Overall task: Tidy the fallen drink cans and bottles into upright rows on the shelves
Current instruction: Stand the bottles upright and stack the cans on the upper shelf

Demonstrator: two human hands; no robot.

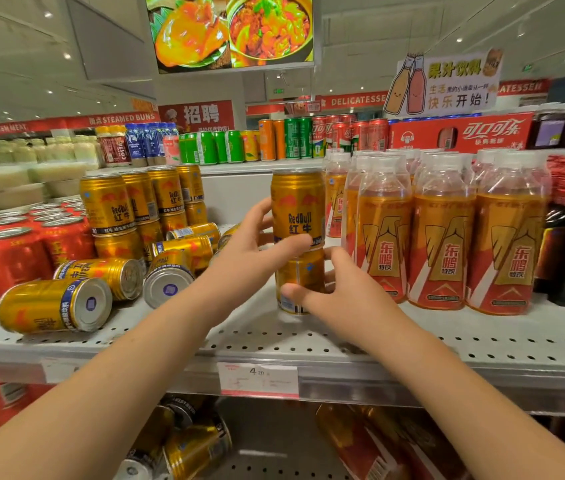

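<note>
Fingers of the left hand (250, 245) wrap the upper gold can (296, 206), thumb across its front, holding it upright atop the lower gold can (303, 271). The right hand (338, 294) grips that lower can, thumb and fingers curled round it, on the perforated shelf (274, 337) beside the orange bottles (442, 237); fallen gold cans (54, 304) lie left.

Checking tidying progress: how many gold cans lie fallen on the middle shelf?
6 fallen gold cans: one front left, one behind it, one end-on to its right, one behind that, one further back, one partly behind the left hand. More may be hidden.
</note>
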